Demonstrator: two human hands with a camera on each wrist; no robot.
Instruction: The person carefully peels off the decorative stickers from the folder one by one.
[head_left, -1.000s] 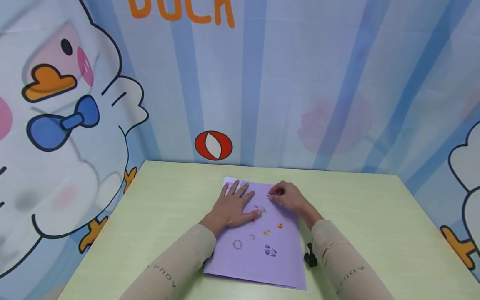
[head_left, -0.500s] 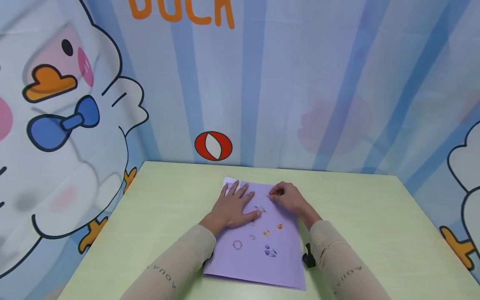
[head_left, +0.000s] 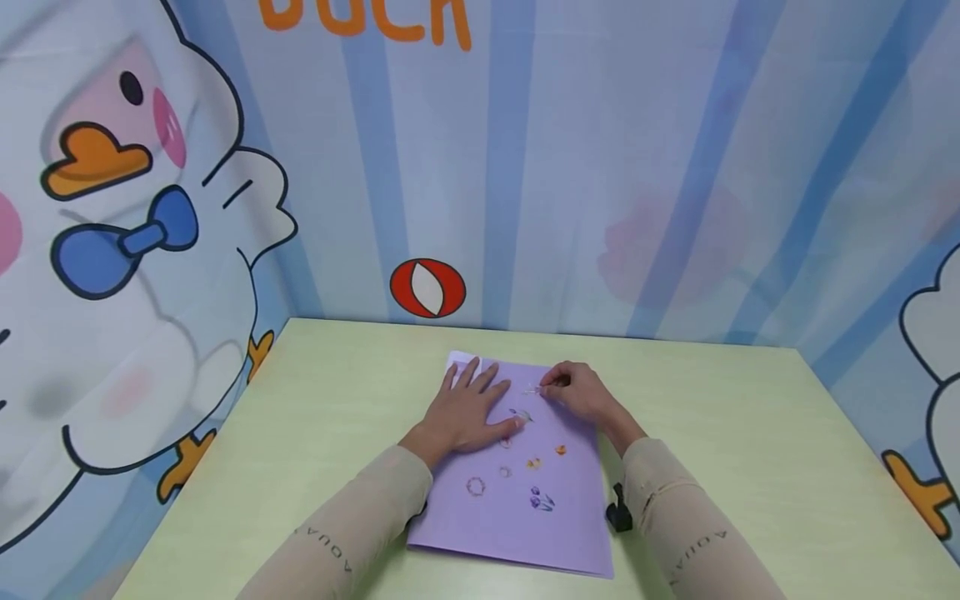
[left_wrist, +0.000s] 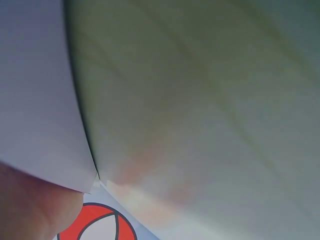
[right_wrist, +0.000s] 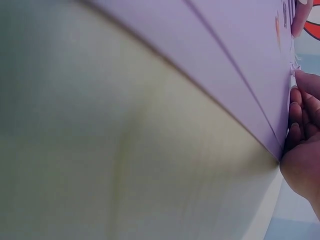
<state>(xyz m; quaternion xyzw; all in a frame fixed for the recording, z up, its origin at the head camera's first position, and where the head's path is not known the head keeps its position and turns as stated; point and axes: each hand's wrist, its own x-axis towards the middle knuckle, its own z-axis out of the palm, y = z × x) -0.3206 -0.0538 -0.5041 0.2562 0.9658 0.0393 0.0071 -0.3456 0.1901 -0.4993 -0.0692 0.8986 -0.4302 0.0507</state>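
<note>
A purple sheet of folded paper [head_left: 517,533] lies on the table with several small flower and wreath stickers on it. My left hand [head_left: 467,415] rests flat on its upper left part, fingers spread, thumb beside a flower sticker [head_left: 521,414]. At the upper right of the paper, my right hand [head_left: 581,393] pinches a small pale, partly clear sticker [head_left: 531,389] between thumb and forefinger. The right wrist view shows this sticker [right_wrist: 295,69] standing up at the thumb tip, while the other fingers curl beneath. The left wrist view catches only part of the left hand [left_wrist: 37,205].
The pale green table [head_left: 735,450] extends on both sides of the paper. A white piece [head_left: 459,359] shows at the paper's upper left corner. Behind the table hangs a blue striped cloth [head_left: 562,167] with duck prints. Black gear [head_left: 619,510] sits under the right sleeve.
More of the pale sticker shows beside the right fingertips, which have shifted very slightly. The left hand and the paper stay in place.
</note>
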